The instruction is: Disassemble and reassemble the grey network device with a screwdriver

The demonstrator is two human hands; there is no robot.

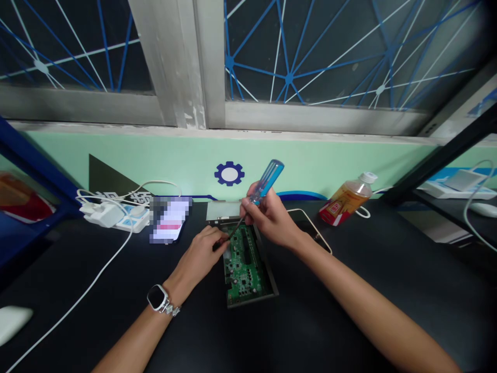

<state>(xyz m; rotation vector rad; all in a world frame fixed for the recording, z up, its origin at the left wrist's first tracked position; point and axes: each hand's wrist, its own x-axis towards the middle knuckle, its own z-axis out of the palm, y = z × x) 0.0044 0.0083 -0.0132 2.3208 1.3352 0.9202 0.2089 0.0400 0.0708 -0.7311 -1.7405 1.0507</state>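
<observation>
A screwdriver [267, 178] with a clear blue handle is gripped in my right hand [267, 212]. Its shaft slants down and left to the upper left part of a green circuit board [243, 277]. The board lies in a shallow metal case [274, 282] on the dark table. My left hand [204, 248] is at the case's upper left side, its fingers closed close to the screwdriver's tip. What those fingers pinch, if anything, is hidden, and so is the exact spot the tip touches. A watch [157, 298] is on my left wrist.
A phone [171, 223] with its screen lit lies left of the case, by a white power strip [130, 220] with plugs and cables. At the right, a drink bottle [345, 199] stands tilted in view near the wall. A white object [13, 324] sits at the left edge.
</observation>
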